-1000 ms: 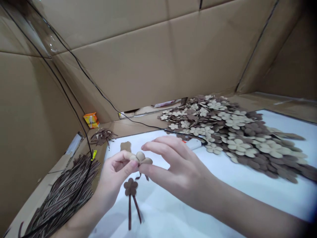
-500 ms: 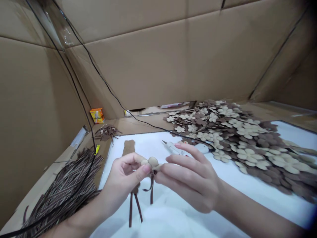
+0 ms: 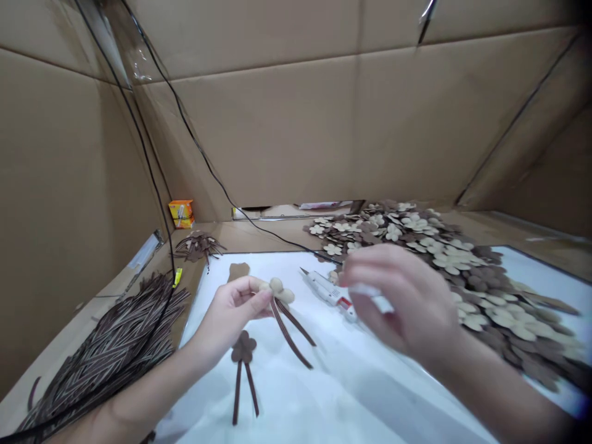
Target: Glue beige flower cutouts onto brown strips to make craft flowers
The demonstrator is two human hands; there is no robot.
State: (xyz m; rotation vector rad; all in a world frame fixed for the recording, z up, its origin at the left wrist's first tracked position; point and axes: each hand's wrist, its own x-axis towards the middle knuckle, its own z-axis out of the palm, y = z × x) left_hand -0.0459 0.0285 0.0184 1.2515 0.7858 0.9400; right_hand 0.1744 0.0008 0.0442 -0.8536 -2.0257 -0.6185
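Observation:
My left hand [image 3: 229,314] pinches a beige foam flower [image 3: 277,291] at its base, and two long brown strips [image 3: 289,330] trail from it down to the right. My right hand [image 3: 398,302] is blurred and curls around the white grip of a hot glue gun [image 3: 324,287], whose metal nozzle points left on the white sheet [image 3: 351,382]. A brown foam flower with two strip stems [image 3: 243,346] lies below my left hand, and a small brown foam piece [image 3: 238,271] lies beyond it.
A large heap of beige and brown foam flowers [image 3: 462,265] covers the sheet's far right. Brown strips [image 3: 111,345] are piled at the left, beside a small brown pile [image 3: 198,245] and an orange box [image 3: 180,213]. Black cable [image 3: 198,148] runs along the cardboard walls [image 3: 277,135].
My right hand has left the beige flower and moved right onto the glue gun. The strips now hang clear of my hands, and the left hand keeps the flower.

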